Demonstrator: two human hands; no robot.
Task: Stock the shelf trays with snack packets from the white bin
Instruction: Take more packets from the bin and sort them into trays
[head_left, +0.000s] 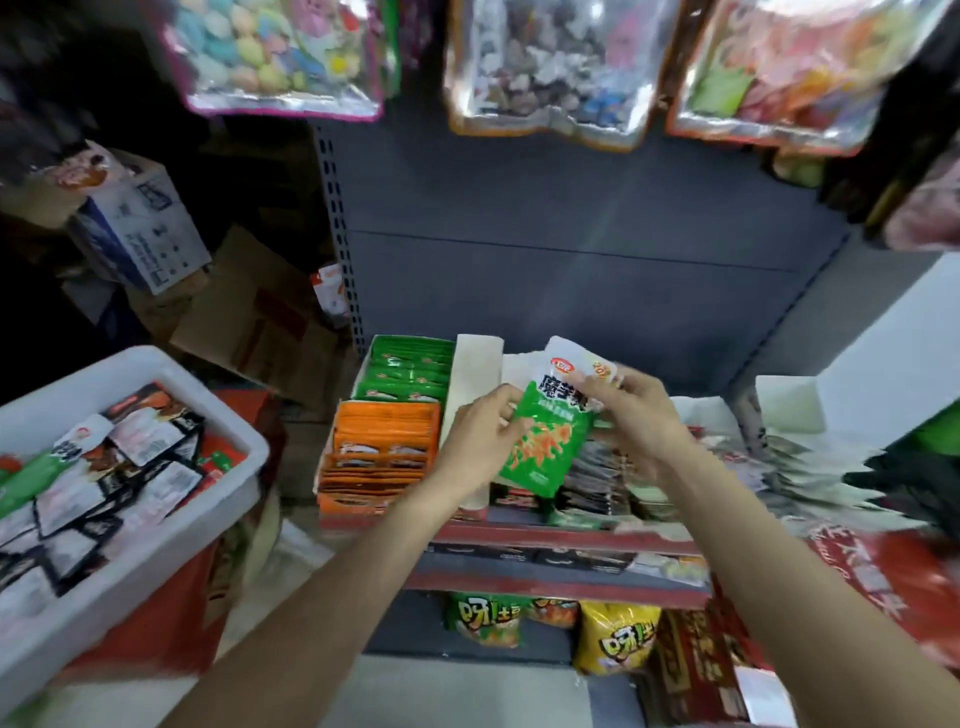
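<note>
Dark shelving (571, 218) backed the scene, with trays of packets ranged along one shelf and a white bin (171, 374) of mixed packets well off to the left. Both hands held one green packet (545, 441) in the air above the shelf. The left hand (478, 441) pinched its left edge, fingers curled round it; the right hand (644, 415) gripped the white top corner. So each grip was closed on the packet. Its long axis ran tilted, top up and away, bottom toward the person. The green tray (410, 369), where matching packets stood, lay up and to the left of the grip, beyond a white divider (475, 374) and behind the orange tray (384, 452). The left hand was the nearer to it, so the packet would likely need to travel leftward and back.
</note>
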